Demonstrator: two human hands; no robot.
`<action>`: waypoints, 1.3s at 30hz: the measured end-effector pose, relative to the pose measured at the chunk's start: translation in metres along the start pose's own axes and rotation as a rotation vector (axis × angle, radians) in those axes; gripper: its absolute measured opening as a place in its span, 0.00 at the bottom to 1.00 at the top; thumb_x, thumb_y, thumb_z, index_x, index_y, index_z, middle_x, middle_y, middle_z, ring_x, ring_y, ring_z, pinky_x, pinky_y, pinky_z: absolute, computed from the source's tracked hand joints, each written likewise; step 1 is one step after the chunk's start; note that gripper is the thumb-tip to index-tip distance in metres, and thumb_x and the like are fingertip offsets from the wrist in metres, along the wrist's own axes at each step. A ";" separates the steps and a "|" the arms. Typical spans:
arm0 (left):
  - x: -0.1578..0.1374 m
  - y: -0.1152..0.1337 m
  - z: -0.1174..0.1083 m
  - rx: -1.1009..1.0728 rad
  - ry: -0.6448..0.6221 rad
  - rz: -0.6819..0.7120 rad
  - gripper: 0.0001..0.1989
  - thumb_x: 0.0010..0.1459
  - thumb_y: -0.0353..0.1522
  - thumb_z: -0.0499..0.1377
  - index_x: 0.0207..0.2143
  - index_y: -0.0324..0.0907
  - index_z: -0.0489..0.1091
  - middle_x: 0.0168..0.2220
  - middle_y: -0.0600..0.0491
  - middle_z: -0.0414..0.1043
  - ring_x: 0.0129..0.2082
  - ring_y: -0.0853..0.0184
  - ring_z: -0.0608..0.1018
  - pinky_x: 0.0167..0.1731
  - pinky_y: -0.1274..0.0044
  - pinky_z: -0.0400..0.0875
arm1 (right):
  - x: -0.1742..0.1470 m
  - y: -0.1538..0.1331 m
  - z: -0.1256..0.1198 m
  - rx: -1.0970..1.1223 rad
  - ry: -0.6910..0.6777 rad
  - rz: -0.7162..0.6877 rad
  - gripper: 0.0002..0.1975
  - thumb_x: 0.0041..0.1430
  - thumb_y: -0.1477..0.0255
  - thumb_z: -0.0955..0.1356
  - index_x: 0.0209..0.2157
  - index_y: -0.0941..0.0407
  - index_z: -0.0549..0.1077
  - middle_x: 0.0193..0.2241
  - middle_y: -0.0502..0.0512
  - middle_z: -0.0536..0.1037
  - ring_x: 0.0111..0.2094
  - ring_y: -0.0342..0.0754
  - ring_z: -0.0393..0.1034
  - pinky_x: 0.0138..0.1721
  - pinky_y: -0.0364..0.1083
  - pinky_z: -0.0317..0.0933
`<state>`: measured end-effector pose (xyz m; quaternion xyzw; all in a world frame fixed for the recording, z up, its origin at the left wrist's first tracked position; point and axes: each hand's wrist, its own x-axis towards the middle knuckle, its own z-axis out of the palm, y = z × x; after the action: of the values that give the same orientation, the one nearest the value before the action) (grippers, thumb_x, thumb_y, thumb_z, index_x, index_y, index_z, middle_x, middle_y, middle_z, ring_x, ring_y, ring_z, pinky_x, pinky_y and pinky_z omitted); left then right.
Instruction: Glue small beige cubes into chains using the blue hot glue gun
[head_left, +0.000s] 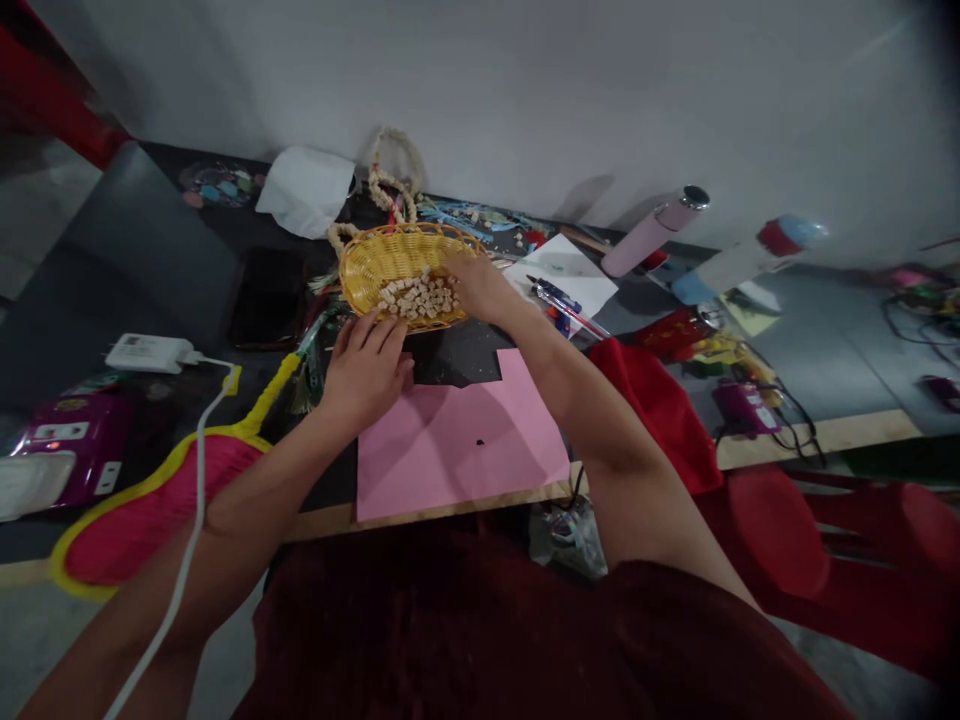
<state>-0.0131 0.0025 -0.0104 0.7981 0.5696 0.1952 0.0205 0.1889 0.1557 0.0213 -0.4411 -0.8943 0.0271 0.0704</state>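
Observation:
A yellow woven basket (382, 255) stands near the wall side of the table, holding a heap of small pale bead-like pieces (420, 296). My left hand (367, 368) rests at its front rim, fingers stretched out and slightly apart, fingertips against the edge. Over the right end of the basket is my right hand (474, 284); its fingers are blurred and partly hidden, so what they hold does not show. In front of the basket lies a pink sheet (457, 440) with a cut-out upper edge and a small dark speck on it.
Left are a phone (268, 298), a white charger (154, 353) with a cable crossing my left forearm, and a pink, yellow-edged item (150, 500). To the right stand a pink flask (652, 232), pens (562, 305) on white paper and red cloth (660, 415). Braided strands (394, 180) lie behind.

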 end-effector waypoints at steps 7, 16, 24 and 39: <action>0.001 -0.004 -0.006 -0.016 -0.012 0.007 0.23 0.64 0.36 0.49 0.60 0.38 0.63 0.60 0.44 0.65 0.65 0.53 0.59 0.63 0.60 0.55 | -0.010 0.014 -0.008 0.067 0.083 0.039 0.22 0.56 0.83 0.58 0.48 0.57 0.73 0.49 0.57 0.77 0.52 0.52 0.67 0.55 0.52 0.62; 0.000 -0.004 -0.007 -0.014 -0.014 0.017 0.23 0.62 0.33 0.52 0.59 0.38 0.63 0.60 0.42 0.65 0.65 0.53 0.60 0.62 0.60 0.57 | -0.022 0.001 -0.010 -0.021 -0.001 0.056 0.12 0.62 0.77 0.61 0.44 0.59 0.73 0.44 0.62 0.76 0.48 0.56 0.68 0.52 0.54 0.62; -0.001 -0.005 -0.006 0.018 -0.023 0.019 0.24 0.62 0.33 0.53 0.59 0.36 0.62 0.61 0.43 0.64 0.65 0.53 0.59 0.64 0.62 0.55 | -0.004 -0.009 -0.005 -0.050 -0.112 0.073 0.11 0.59 0.79 0.64 0.43 0.59 0.74 0.45 0.62 0.76 0.48 0.55 0.69 0.52 0.53 0.60; -0.002 -0.005 -0.003 0.010 0.013 0.016 0.24 0.61 0.31 0.54 0.59 0.38 0.63 0.60 0.43 0.65 0.65 0.54 0.60 0.64 0.62 0.55 | -0.015 0.002 -0.010 0.038 0.146 0.079 0.19 0.59 0.79 0.59 0.49 0.58 0.72 0.50 0.62 0.74 0.49 0.54 0.69 0.51 0.53 0.63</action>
<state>-0.0191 0.0018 -0.0095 0.8015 0.5642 0.1979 0.0112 0.2010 0.1450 0.0298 -0.4756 -0.8679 0.0147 0.1426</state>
